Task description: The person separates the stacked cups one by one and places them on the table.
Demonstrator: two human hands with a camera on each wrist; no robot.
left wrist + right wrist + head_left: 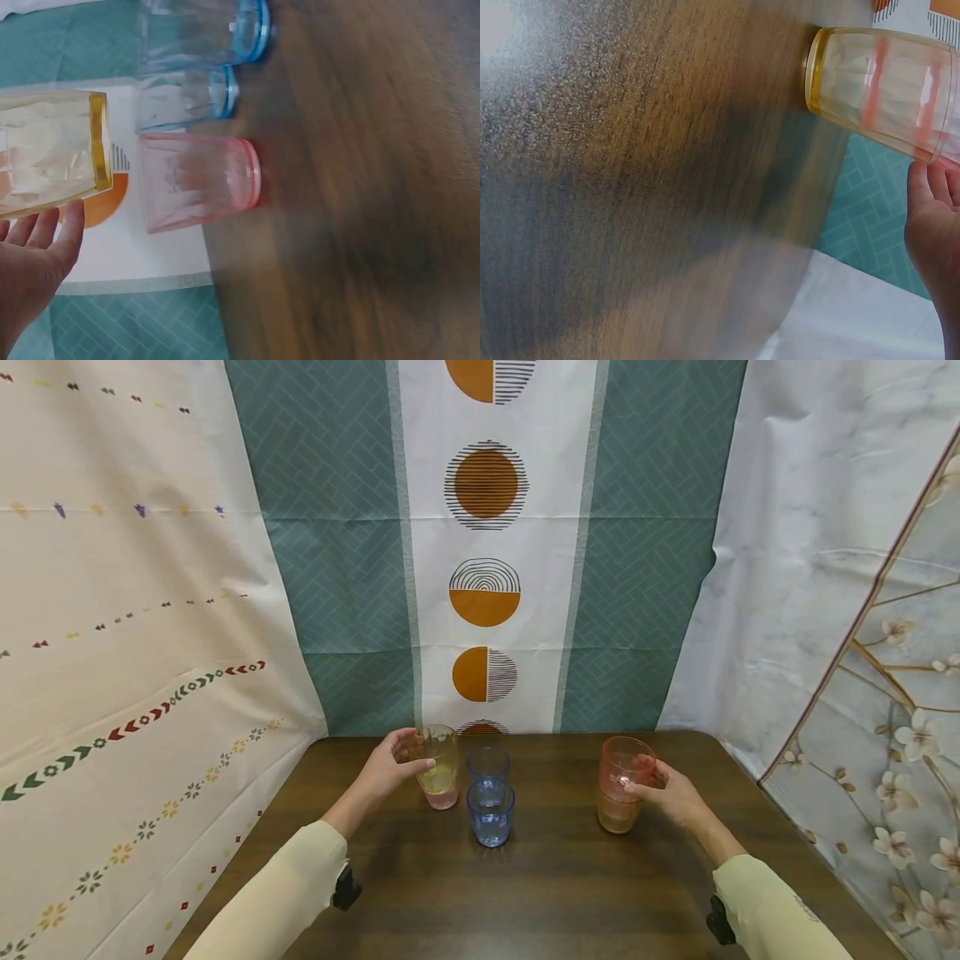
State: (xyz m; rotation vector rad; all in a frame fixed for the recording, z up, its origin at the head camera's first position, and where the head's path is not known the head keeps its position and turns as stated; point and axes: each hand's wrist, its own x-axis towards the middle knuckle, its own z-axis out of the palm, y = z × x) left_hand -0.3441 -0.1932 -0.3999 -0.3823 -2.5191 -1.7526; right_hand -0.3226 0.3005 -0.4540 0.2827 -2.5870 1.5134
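On the left, my left hand [392,766] holds a clear yellow glass [441,745] between thumb and fingers. A pink glass [199,181] stands upright on the table just below it; the left wrist view shows a gap between the two. On the right, my right hand [669,790] grips a pink glass [627,762] whose lower part sits inside an upright yellow glass [847,75]. That yellow glass rests on the table. Between the hands stand two blue glasses, a nearer one [491,821] and a farther one [488,763].
The dark wooden table [525,893] ends at the back against a green and white curtain [341,568]. Patterned cloth [150,693] hangs along the left side, and a floral cloth [900,735] along the right.
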